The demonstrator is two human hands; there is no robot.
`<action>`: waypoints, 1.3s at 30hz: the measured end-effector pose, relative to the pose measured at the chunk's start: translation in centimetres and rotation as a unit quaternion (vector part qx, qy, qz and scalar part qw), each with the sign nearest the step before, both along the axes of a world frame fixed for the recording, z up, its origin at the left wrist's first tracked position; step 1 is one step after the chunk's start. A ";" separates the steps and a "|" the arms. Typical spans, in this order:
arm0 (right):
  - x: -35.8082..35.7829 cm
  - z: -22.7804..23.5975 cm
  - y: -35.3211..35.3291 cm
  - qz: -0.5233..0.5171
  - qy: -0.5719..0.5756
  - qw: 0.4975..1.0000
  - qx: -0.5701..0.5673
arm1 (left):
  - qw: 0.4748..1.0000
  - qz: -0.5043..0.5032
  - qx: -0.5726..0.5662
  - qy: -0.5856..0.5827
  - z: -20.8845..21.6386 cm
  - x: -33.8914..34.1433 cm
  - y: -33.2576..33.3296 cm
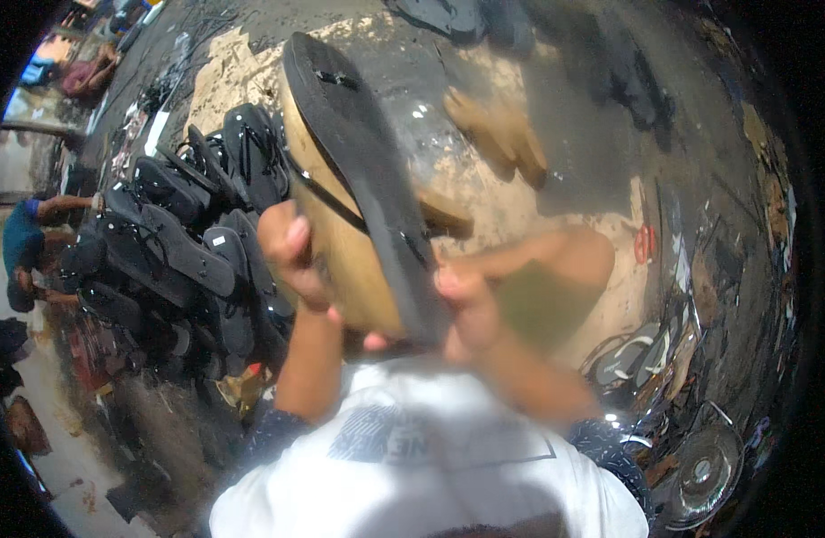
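Raised in front of my chest is a black sandal sole [368, 134], tilted, with strap ends showing at its holes. A tan foot-shaped form, likely a wooden last [350, 260], lies against it, and a thin black strap [327, 199] crosses the form. My left hand [293, 255] is closed around the form's left side. On the other side my right hand [466, 309] grips the sole's lower edge, thumb on top, slightly blurred.
Many black sandals [188, 251] are heaped at the left. More tan foot-shaped forms [502, 139] lie ahead on stained board. Red-handled scissors [644, 244] are at the right, a round transparent dish [702, 475] at the lower right. Another person [27, 242] sits at far left.
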State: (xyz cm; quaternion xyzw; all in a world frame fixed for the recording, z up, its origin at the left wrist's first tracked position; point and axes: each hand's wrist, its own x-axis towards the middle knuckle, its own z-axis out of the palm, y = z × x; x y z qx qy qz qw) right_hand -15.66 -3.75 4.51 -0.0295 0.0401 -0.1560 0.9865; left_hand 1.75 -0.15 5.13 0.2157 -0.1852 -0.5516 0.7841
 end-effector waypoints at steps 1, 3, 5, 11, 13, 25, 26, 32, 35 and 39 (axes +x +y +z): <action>-0.4 -0.6 -1.1 -0.013 -0.010 0.994 -0.110 | 0.996 0.020 0.047 -0.068 -0.1 0.1 0.3; -0.2 -1.6 -1.2 -0.132 0.204 0.915 -0.322 | 0.968 0.046 0.146 -0.198 0.3 -0.2 0.6; 0.3 -2.2 -1.5 -0.173 0.247 0.882 -0.361 | 0.951 0.015 0.212 -0.225 0.2 -1.5 0.8; 0.4 -2.7 -3.5 -0.089 0.192 0.953 -0.215 | 0.900 0.008 0.228 -0.371 -1.5 -1.4 2.0; 1.9 -6.1 -3.2 -0.151 0.253 0.905 -0.306 | 0.861 0.006 0.220 -0.458 -1.5 -2.0 1.5; 5.5 -1.6 -2.8 -0.179 0.326 0.800 -0.471 | 0.702 0.299 0.314 -0.565 -4.1 4.4 1.5; 5.3 -0.7 -3.5 -0.106 0.367 0.849 -0.365 | 0.617 0.256 0.415 -0.618 -1.5 3.4 -0.4; 3.0 -1.9 -3.0 -0.152 0.326 0.705 -0.611 | 0.623 0.436 0.350 -0.547 3.2 15.7 7.5; -0.6 -3.9 -5.1 -0.168 0.364 0.636 -0.660 | 0.484 0.645 0.245 -0.539 7.2 23.8 16.4; -2.3 -4.1 -8.5 -0.168 0.471 0.593 -0.631 | 0.508 0.714 0.199 -0.439 10.5 29.3 26.1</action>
